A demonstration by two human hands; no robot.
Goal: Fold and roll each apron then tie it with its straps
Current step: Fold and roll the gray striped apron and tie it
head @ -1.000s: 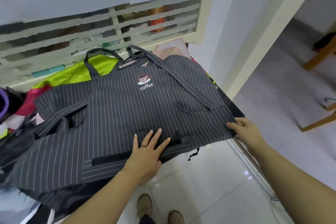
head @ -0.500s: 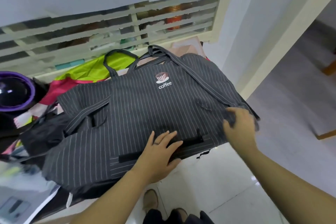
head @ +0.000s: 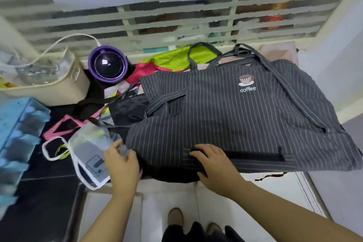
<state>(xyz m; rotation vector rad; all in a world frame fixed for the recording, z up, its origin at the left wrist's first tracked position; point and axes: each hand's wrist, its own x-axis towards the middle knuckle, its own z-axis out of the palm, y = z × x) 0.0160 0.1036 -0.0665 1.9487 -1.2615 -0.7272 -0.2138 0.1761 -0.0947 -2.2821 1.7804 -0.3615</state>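
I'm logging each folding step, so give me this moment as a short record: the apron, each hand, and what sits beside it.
apron: grey striped apron, spread out, coffee logo facing up
strap: one strap lies diagonally across the right side
left hand: left hand at the apron's near left corner; blurred, grip unclear
right hand: right hand on the near hem, fingers curled over the black strip
beside, left: purple gadget, cream basket, clear pouch
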